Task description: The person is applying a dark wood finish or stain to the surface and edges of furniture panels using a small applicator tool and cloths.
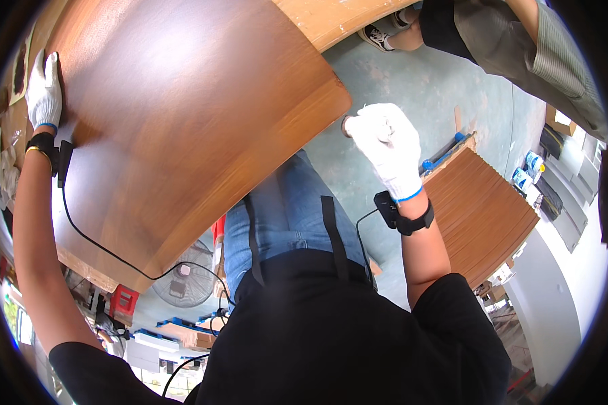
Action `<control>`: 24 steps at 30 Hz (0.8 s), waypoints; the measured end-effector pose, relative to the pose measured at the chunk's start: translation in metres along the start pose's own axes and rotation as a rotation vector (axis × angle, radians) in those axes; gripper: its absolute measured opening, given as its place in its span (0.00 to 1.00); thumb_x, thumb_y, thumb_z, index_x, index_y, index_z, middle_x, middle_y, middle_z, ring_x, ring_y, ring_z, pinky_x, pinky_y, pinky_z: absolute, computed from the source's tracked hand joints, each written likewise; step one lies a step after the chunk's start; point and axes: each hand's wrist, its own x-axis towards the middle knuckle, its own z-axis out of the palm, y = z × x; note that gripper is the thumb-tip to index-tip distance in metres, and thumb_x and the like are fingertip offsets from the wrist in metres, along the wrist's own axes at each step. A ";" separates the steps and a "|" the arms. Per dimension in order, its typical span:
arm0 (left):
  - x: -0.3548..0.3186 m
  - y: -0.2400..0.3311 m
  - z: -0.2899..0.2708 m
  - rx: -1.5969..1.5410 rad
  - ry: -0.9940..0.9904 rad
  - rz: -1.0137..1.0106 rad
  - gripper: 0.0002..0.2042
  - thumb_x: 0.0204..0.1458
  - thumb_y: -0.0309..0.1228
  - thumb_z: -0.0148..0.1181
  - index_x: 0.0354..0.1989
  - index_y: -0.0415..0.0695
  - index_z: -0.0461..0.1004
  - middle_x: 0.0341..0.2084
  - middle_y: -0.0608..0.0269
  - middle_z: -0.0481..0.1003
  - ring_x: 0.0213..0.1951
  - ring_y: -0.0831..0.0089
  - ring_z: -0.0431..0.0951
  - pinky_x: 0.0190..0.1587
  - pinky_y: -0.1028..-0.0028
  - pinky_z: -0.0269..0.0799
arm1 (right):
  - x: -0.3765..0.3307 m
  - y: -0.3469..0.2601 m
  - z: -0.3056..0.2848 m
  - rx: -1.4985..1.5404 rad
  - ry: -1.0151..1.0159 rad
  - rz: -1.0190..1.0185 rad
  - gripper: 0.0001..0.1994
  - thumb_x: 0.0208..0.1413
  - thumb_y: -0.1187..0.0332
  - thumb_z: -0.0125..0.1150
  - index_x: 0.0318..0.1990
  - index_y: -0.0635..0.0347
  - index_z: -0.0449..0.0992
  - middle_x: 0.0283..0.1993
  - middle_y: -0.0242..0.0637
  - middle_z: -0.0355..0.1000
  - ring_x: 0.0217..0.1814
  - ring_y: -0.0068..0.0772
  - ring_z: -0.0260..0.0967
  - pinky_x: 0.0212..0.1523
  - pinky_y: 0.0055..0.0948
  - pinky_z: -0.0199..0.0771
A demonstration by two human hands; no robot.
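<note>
A large, glossy brown wooden panel (203,128) lies on a worktable in front of me. My left hand (45,94), in a white glove with a blue cuff, rests with fingers stretched out along the panel's left side. Just off the panel's right corner, my right hand (388,145), gloved the same way, is closed. A small dark, rounded end (346,126) shows beside its fingers, near the panel's edge. What it belongs to is mostly hidden by the glove.
Another person's legs and shoe (378,37) are at the far right. A stack of brown boards (479,209) sits to my right, with blue-and-white containers (527,172) beyond. Behind the table's near left stand a floor fan (182,283) and a red object (123,302). A cable runs from my left wrist.
</note>
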 end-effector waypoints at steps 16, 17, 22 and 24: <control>0.002 0.009 -0.005 -0.092 -0.014 -0.114 0.35 0.68 0.59 0.42 0.72 0.43 0.65 0.67 0.46 0.69 0.69 0.48 0.66 0.73 0.59 0.57 | -0.048 0.013 0.073 0.036 0.378 -0.293 0.10 0.54 0.79 0.72 0.39 0.59 0.75 0.38 0.36 0.75 0.37 0.32 0.76 0.41 0.28 0.78; 0.001 0.011 -0.007 -0.090 -0.013 -0.103 0.35 0.68 0.59 0.42 0.72 0.43 0.65 0.67 0.46 0.69 0.70 0.49 0.66 0.73 0.59 0.56 | -0.055 0.008 0.077 -0.028 0.347 -0.343 0.10 0.54 0.79 0.72 0.39 0.59 0.75 0.38 0.37 0.75 0.38 0.33 0.76 0.41 0.29 0.78; 0.002 0.020 -0.011 -0.084 -0.010 -0.107 0.35 0.68 0.58 0.42 0.71 0.41 0.66 0.67 0.46 0.69 0.69 0.48 0.67 0.72 0.59 0.56 | -0.052 0.009 0.065 -0.059 0.302 -0.455 0.10 0.53 0.78 0.71 0.39 0.58 0.76 0.39 0.38 0.75 0.40 0.36 0.77 0.40 0.32 0.78; 0.001 0.021 -0.013 -0.080 -0.006 -0.100 0.35 0.68 0.58 0.42 0.71 0.41 0.66 0.68 0.46 0.69 0.69 0.49 0.66 0.73 0.59 0.56 | -0.047 0.013 0.058 -0.204 0.393 -0.311 0.09 0.53 0.79 0.71 0.38 0.59 0.76 0.38 0.39 0.74 0.38 0.34 0.77 0.40 0.31 0.78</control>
